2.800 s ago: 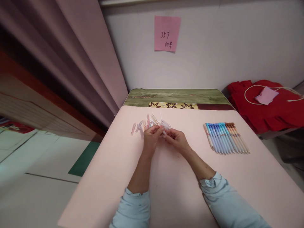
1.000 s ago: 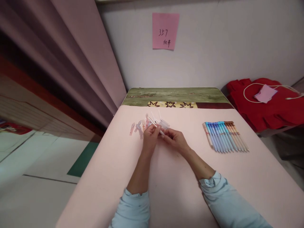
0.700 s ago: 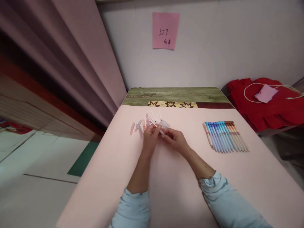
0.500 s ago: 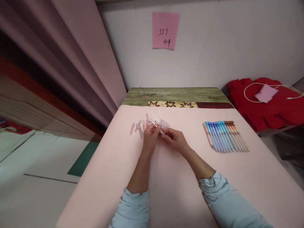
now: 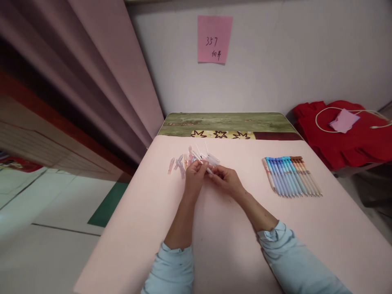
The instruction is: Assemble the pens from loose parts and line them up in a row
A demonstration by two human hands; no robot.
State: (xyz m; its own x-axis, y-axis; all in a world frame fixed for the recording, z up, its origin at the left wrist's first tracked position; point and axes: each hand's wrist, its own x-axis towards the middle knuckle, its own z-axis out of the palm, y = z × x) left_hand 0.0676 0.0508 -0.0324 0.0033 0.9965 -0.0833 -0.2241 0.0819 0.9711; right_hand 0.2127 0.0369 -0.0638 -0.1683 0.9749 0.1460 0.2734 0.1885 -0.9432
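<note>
Close together over the table's middle, my left hand (image 5: 195,176) and my right hand (image 5: 228,179) are both closed on one slim whitish pen barrel (image 5: 210,171). It slants between my fingertips; the fingers partly hide it. Just beyond lie several thin white pen refills (image 5: 206,148) and translucent pen barrels (image 5: 213,159). A loose group of small pinkish and greyish pen parts (image 5: 180,165) is spread left of them, beyond my left hand.
To the right, several pens (image 5: 289,176) lie side by side in a row, with blue, turquoise and brown tops. The pink-covered table (image 5: 232,253) meets a green strip (image 5: 220,118) at its far end. A red cloth (image 5: 343,141) with a cable is at right.
Both hands stay in nearly the same place. The white stick that jutted up-left past my left fingers shows less now. The view has shifted very slightly.
</note>
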